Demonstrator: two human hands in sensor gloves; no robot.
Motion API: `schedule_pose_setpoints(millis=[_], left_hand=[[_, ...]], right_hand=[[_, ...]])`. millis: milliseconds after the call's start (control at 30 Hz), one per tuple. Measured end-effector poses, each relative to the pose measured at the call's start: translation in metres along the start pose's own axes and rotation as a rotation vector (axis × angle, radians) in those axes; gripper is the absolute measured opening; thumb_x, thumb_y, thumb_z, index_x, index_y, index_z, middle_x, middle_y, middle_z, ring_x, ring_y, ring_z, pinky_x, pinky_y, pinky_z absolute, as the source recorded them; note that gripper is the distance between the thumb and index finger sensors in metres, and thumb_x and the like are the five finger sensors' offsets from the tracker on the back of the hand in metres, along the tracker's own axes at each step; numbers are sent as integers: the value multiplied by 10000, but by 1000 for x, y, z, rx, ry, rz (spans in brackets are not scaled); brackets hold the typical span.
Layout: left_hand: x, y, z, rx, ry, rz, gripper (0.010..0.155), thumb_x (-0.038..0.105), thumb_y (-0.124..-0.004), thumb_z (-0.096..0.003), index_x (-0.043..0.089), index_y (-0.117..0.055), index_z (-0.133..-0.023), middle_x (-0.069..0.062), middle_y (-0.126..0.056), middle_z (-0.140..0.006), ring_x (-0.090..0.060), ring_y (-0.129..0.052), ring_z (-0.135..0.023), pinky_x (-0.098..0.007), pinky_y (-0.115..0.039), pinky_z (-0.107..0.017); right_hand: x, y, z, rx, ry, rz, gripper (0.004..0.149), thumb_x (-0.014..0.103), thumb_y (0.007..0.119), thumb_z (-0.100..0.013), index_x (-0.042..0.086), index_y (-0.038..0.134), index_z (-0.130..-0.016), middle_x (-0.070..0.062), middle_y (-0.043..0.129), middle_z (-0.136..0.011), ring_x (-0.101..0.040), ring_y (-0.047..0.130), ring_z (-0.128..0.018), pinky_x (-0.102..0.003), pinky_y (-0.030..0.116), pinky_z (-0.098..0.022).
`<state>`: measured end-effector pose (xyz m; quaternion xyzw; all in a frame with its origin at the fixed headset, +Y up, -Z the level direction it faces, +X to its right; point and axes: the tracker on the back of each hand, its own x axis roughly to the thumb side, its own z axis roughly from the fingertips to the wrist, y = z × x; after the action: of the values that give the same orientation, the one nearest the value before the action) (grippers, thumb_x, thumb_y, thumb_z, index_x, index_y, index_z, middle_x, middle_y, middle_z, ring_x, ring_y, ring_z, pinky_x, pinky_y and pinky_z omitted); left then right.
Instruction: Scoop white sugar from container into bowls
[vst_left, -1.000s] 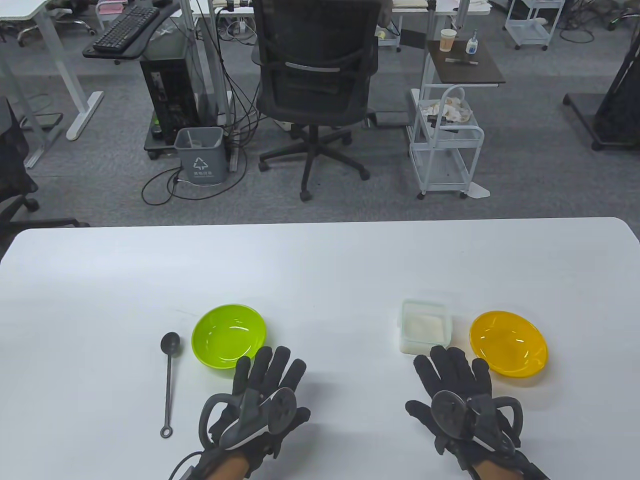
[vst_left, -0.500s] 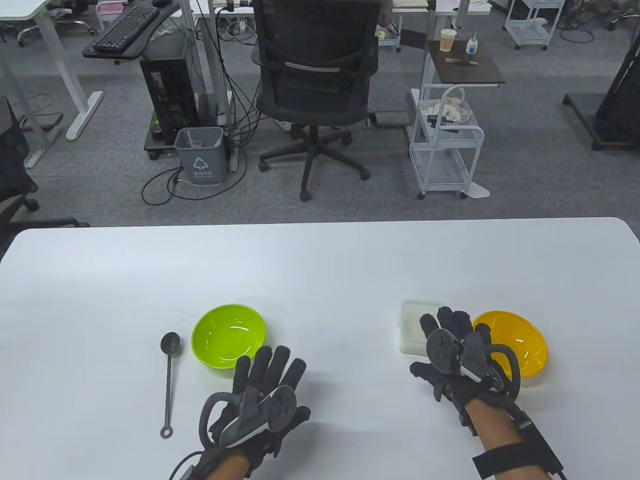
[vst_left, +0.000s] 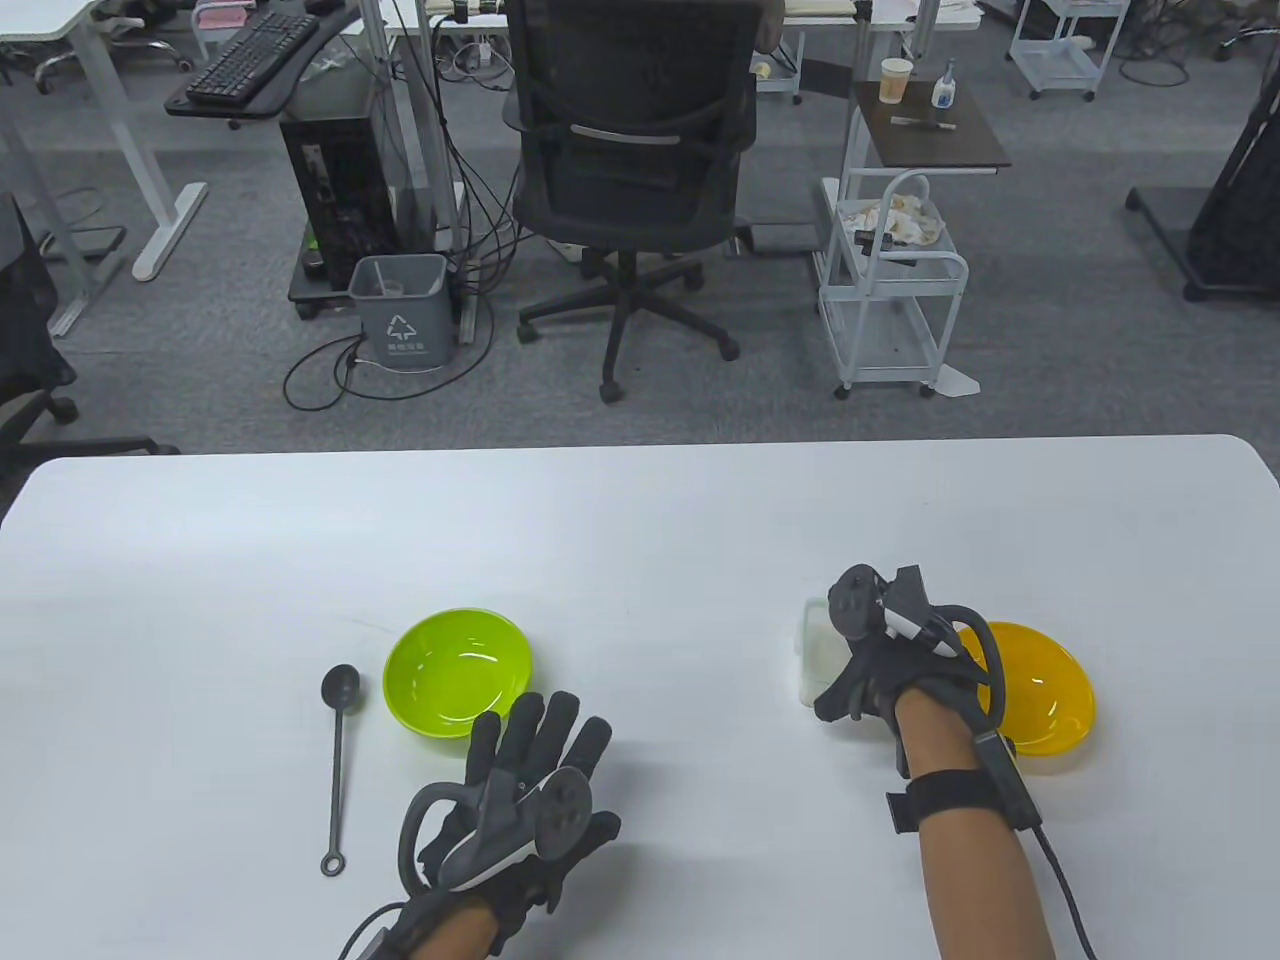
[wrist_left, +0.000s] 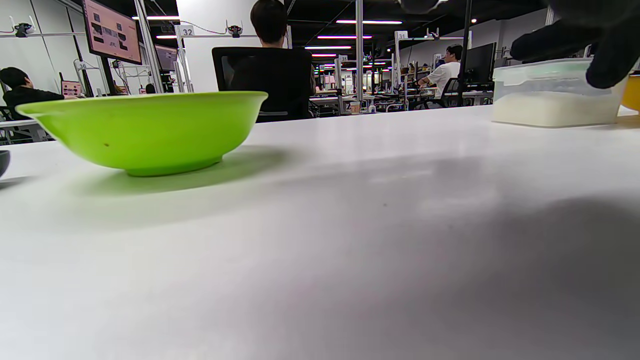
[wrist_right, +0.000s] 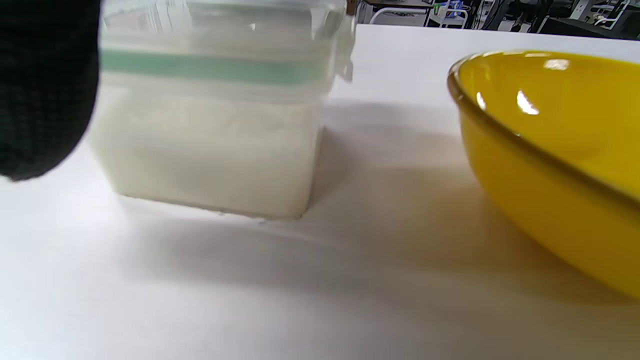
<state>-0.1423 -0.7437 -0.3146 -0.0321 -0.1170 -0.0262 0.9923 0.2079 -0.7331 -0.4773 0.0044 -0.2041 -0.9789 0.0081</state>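
Sugar container (vst_left: 818, 655), a clear lidded plastic tub with a pale green band under its lid, sits on the white table (vst_left: 640, 520) directly under the right hand (vst_left: 880, 650). White sugar fills roughly its lower half, seen through the wall in the right wrist view (wrist_right: 210, 150). The right hand arches over the tub from above with its fingers curved down; the thumb hangs by the tub's near left corner. Whether the fingers actually grip the lid cannot be told, since the hand hides the contact. In the left wrist view, dark gloved fingertips (wrist_left: 607, 65) overlap the tub's (wrist_left: 550, 92) upper right corner.

Just to the right of that hand, close beside the tub but apart from it, stands a yellow bowl (vst_left: 1045, 690), glossy inside (wrist_right: 565, 150).

The left hand (vst_left: 530, 790) lies flat, palm down, fingers spread and straight, holding nothing. Its fingertips come near the closest rim of a lime green bowl (vst_left: 458, 672), which stands just beyond them (wrist_left: 145, 127). Left of that hand, a black long-handled spoon (vst_left: 337, 765) lies on the table, its round scoop pointing away beside the green bowl and a ring at the near end of the handle.

Readable writing is all away from the table: a grey bin (vst_left: 400, 310) on the floor carries a white recycling triangle with small characters too fine to read, and signs numbered 32 (wrist_left: 187, 31) and 31 (wrist_left: 402, 35) hang in the background of the left wrist view.
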Motion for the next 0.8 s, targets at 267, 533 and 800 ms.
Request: schedule_pose_setpoints(millis=[267,533,800], left_hand=[[0,0,0,-2,1,0,857,772,-600,-363,521,-295,-1124,137,-153,-1245,-259,-234,-1224,-571,-168,-841],[0,2,0,3,0,5,859,771,-601,-363,520,-293,-1124,132,-156,-1246,-260,-236,-1224,-571,-169,-841],[-1,2,1,10,1,9,857,768,-604,-364,516,-299,-1124,128,-160,-1245,-262,-239,-1223,-572,-174,-839]], right_hand=[[-4,4,-7,-33,-20,-28,1107,587,954,-345,378,151,-1077,-30,88,-1205,-345,174,-1166,-612,310,-818],[-3,5,-8,-78,-42,-59,1110,554,981,-330,339,192,-1081,-80,130,-1199,-390,228,-1143,-601,345,-807],[4,4,4,-139,-58,-50,1119,586,998,-295,301,266,-1092,-130,224,-1194,-427,334,-1113,-601,390,-794]])
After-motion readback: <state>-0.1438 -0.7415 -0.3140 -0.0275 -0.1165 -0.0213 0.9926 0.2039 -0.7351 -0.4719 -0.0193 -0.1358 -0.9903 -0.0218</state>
